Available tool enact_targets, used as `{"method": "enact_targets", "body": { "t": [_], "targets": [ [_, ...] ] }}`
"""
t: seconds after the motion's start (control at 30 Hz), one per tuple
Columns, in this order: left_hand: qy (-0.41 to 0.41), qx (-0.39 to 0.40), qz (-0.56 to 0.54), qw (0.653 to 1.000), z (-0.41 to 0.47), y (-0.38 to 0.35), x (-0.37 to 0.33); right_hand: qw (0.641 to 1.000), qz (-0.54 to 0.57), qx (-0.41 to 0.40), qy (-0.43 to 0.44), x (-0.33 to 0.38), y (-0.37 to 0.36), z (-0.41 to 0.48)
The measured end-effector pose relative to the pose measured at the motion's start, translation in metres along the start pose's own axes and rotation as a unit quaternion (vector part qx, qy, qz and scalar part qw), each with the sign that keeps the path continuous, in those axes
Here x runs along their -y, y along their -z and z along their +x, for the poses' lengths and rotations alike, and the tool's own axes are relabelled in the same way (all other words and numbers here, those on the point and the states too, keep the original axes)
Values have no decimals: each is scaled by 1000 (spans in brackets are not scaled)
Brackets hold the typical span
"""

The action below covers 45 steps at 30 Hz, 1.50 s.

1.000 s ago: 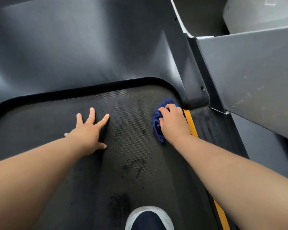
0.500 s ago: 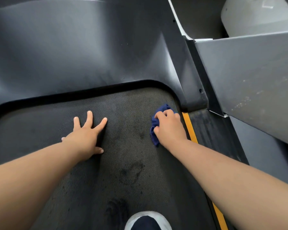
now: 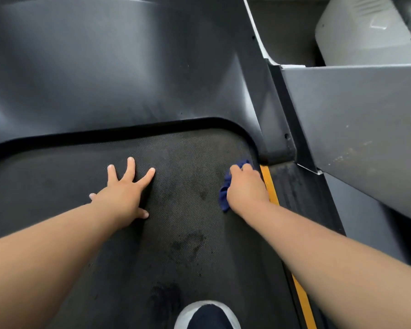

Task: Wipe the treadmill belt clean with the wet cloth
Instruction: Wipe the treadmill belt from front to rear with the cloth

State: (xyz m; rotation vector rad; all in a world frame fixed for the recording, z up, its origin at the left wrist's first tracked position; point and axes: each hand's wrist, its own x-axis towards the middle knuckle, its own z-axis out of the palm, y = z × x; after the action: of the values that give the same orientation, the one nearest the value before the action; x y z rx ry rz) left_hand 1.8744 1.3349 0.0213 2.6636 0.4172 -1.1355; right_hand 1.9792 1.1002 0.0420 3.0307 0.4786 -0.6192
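Note:
The dark textured treadmill belt fills the lower middle, with dark smudges near its centre. My right hand presses a crumpled blue cloth onto the belt near its front right corner, beside the yellow stripe. Most of the cloth is hidden under the hand. My left hand lies flat on the belt with fingers spread, holding nothing.
The grey motor cover rises ahead of the belt. A grey upright frame panel stands at the right, above the ribbed side rail. A shoe toe rests on the belt at the bottom edge.
My right hand with the cloth has slid a little along the belt's right edge near the front corner. The left hand has stayed flat in place.

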Motion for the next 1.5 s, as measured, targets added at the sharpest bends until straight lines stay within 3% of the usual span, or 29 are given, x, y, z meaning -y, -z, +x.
{"method": "enact_targets", "body": {
  "t": [0.13, 0.2, 0.27, 0.37, 0.47, 0.53, 0.6, 0.67, 0.73, 0.8, 0.87, 0.97, 1.07, 1.1, 1.17, 1.23, 1.3, 1.4, 1.5],
  "targets": [
    [-9, -16, -7, 1000, 3, -2, 1, 991, 39, 3, 125, 6, -15, -20],
    [-15, -23, -7, 1000, 4, -5, 6, 994, 25, -32, 103, -8, -13, -2],
    [-16, -32, -10, 999, 4, -7, 7, 997, 17, -68, 18, -24, -4, 20],
    [-22, -42, -8, 999, 6, -8, 9, 997, 35, -58, -38, -19, 5, 31],
    [-19, -43, -16, 999, 5, -9, 11, 995, 29, -23, 97, 12, -10, -1],
    [-19, -43, -14, 999, 4, -8, 12, 972, 53, 11, 230, 23, -25, -29],
    [-17, -38, -18, 999, 3, -7, 11, 952, 62, 29, 297, 13, -28, -25],
    [-23, -39, -13, 999, 4, -7, 11, 967, 66, -27, 243, -7, -23, 2],
    [-20, -34, -10, 999, 2, -5, 11, 987, 71, -87, 119, -28, -9, 38],
    [-27, -36, -3, 999, 1, -4, 11, 993, 64, -85, 46, -34, 3, 62],
    [-28, -29, -5, 999, -3, 1, 11, 995, 56, -74, 35, -15, 4, 58],
    [-33, -33, -17, 999, -5, 1, 12, 986, 63, -52, 146, 22, -18, 15],
    [-37, -39, -5, 999, -8, 5, 19, 938, 77, 13, 339, 32, -33, -23],
    [-40, -38, 1, 998, -10, 6, 22, 927, 78, 15, 367, 26, -33, -20],
    [-30, -46, 3, 998, -13, 4, 26, 949, 79, -31, 303, 10, -24, 8],
    [38, -62, -16, 997, -18, -2, 27, 979, 86, -90, 163, -11, -2, 50],
    [117, -69, -36, 990, -22, -8, 28, 991, 52, -90, 84, -28, 18, 79],
    [131, -52, -37, 989, -21, -9, 33, 992, 16, -77, 102, -11, 18, 68],
    [127, -55, -37, 990, -20, -7, 32, 975, 69, -69, 198, 23, -17, 18]
  ]
}}
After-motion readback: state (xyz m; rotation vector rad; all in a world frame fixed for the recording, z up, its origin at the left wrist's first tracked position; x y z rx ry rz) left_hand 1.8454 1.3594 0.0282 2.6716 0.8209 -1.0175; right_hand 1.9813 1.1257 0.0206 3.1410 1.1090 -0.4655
